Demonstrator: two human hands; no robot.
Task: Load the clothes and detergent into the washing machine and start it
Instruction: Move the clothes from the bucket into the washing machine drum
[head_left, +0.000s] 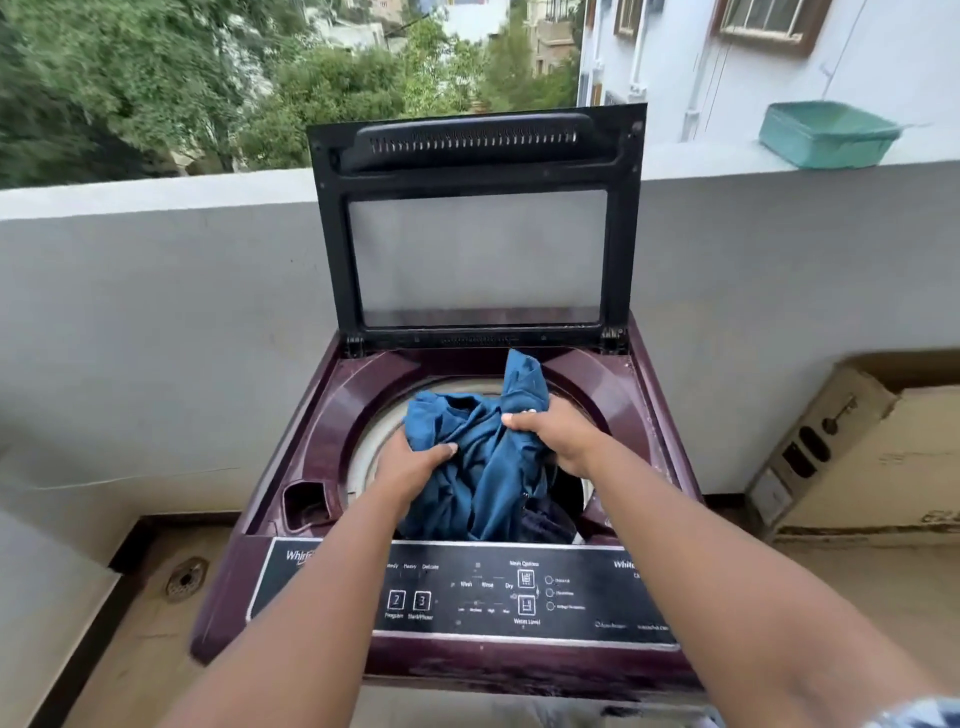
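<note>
Blue garment (483, 457) is bunched, long axis upright, one end pointing up, clutched by left hand (410, 465) and right hand (558, 434) over open washing machine (322, 415) drum; dark clothes (545, 522) seen inside.

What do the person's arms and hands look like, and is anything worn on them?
Both forearms are bare, and no watch, bracelet or glove shows. The left hand and the right hand show no visible rings. Only at the lower right corner appears a bit of light blue patterned sleeve fabric.
</note>
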